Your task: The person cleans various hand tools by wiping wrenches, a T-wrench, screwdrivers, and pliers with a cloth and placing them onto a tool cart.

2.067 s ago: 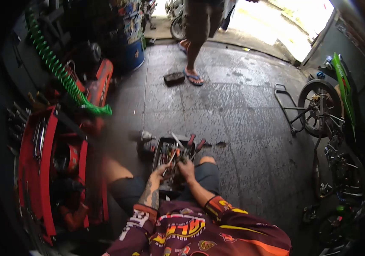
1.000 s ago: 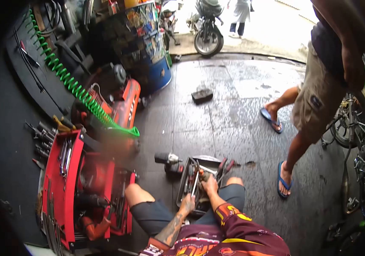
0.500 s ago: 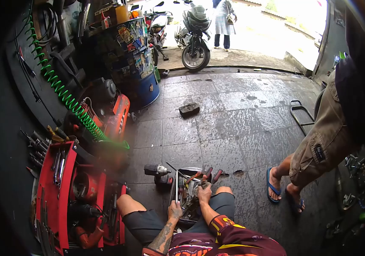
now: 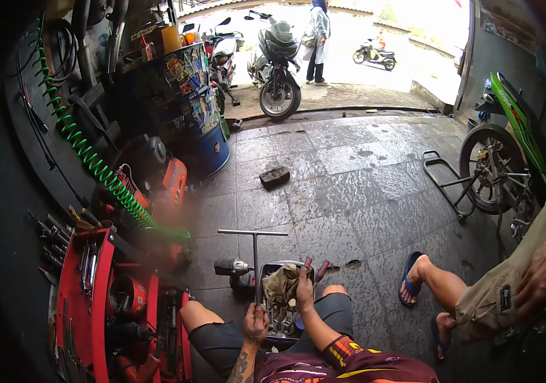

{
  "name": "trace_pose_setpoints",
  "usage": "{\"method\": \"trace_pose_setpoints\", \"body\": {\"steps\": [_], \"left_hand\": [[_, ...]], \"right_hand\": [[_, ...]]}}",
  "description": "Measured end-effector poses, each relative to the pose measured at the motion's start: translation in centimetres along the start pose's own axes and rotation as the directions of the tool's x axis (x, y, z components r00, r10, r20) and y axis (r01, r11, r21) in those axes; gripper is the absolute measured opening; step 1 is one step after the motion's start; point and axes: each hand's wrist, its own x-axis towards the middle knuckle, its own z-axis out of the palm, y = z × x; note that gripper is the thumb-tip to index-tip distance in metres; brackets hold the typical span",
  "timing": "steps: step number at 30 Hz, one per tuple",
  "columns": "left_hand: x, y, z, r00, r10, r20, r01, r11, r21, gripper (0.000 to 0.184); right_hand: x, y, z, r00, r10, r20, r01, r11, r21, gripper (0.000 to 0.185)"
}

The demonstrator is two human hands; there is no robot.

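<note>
My left hand [image 4: 255,323] is closed around the shaft of a T-handle wrench [image 4: 255,262], which points away from me with its crossbar at the far end. In my right hand [image 4: 305,291] is a crumpled, dirty brown rag [image 4: 282,285], bunched over a tool tray [image 4: 271,339] between my legs. Several metal tools lie in that tray, partly hidden by the rag. Red-handled tools [image 4: 322,270] stick out at its far right side. Left of the tray, a cordless impact wrench [image 4: 232,268] rests on the floor.
A red tool cabinet [image 4: 81,303] stands at left, near a red compressor [image 4: 174,182] and a green coiled hose [image 4: 97,150]. On the tiled floor ahead lies a dark block [image 4: 275,177]. At right are a person's sandalled foot [image 4: 411,281], a paddock stand [image 4: 442,182] and a green motorcycle [image 4: 518,121].
The T-handle wrench now shows its full crossbar, farther left. The rag is lifted and spread over the tray. The person at right has shifted, revealing the green motorcycle; a scooter appears outside.
</note>
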Motion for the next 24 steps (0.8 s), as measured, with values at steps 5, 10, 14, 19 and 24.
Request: {"method": "trace_pose_setpoints", "body": {"steps": [5, 10, 14, 19, 24], "left_hand": [[-2.8, 1.2, 0.7, 0.971, -0.136, 0.194, 0.124, 0.989, 0.074, 0.028], [-3.4, 1.2, -0.3, 0.937, -0.247, 0.248, 0.260, 0.965, -0.021, 0.036], [-4.5, 1.4, -0.6, 0.986, -0.107, 0.127, 0.091, 0.988, 0.125, 0.036], [-4.9, 4.6, 0.8, 0.996, -0.049, 0.069, 0.037, 0.986, 0.160, 0.030], [-4.6, 6.1, 3.4, 0.989, 0.124, 0.084, -0.098, 0.959, -0.267, 0.020]], "right_hand": [[-1.1, -4.9, 2.5, 0.892, -0.318, 0.321, -0.011, 0.694, 0.720, 0.058], [-6.0, -9.8, 3.6, 0.624, -0.741, 0.248, 0.777, 0.623, -0.091, 0.045], [-6.4, -11.5, 4.1, 0.260, -0.879, 0.399, 0.851, 0.014, -0.525, 0.039], [-10.5, -14.3, 5.7, 0.714, -0.600, 0.360, 0.667, 0.739, -0.093, 0.044], [-14.4, -13.9, 6.5, 0.834, -0.360, 0.418, 0.215, 0.910, 0.356, 0.033]]}}
